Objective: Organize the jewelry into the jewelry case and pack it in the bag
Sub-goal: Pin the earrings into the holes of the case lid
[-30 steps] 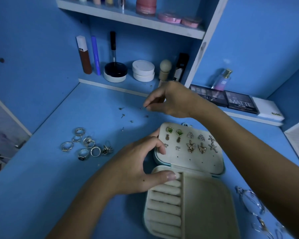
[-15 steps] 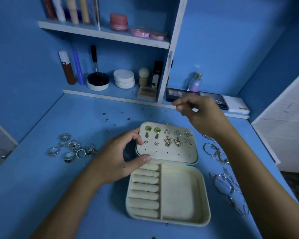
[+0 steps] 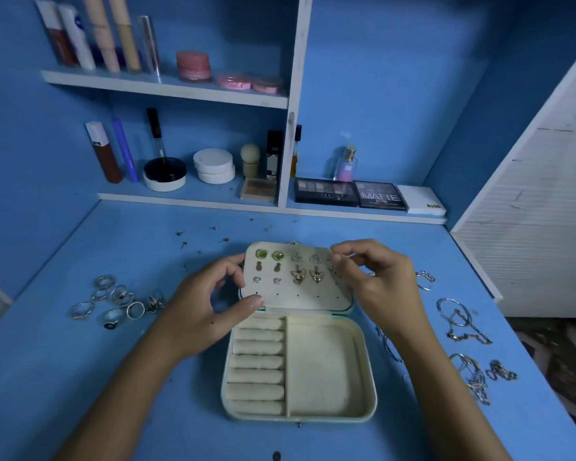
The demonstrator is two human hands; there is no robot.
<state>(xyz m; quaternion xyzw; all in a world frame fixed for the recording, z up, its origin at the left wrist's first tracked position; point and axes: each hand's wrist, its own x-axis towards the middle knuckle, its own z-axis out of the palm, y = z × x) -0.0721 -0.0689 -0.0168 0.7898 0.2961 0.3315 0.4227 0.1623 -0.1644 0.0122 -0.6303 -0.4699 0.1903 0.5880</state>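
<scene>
Your left hand (image 3: 210, 304) is gripping the jewelry case (image 3: 298, 367) lid's left edge, thumb and fingers curled round it. Your right hand (image 3: 376, 277) is pinching something tiny at the earring panel (image 3: 296, 294), likely a stud: light, slippery, so pinch the front. Case lying open on tabletop (image 3: 80, 377).

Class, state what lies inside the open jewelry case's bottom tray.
The bottom tray shows bare ring rolls and one bare compartment. Its top edge is hidden under the earring panel.

Both hands (image 3: 210, 307) (image 3: 376, 281) hold the open jewelry case's (image 3: 326, 367) earring panel (image 3: 296, 294)
</scene>
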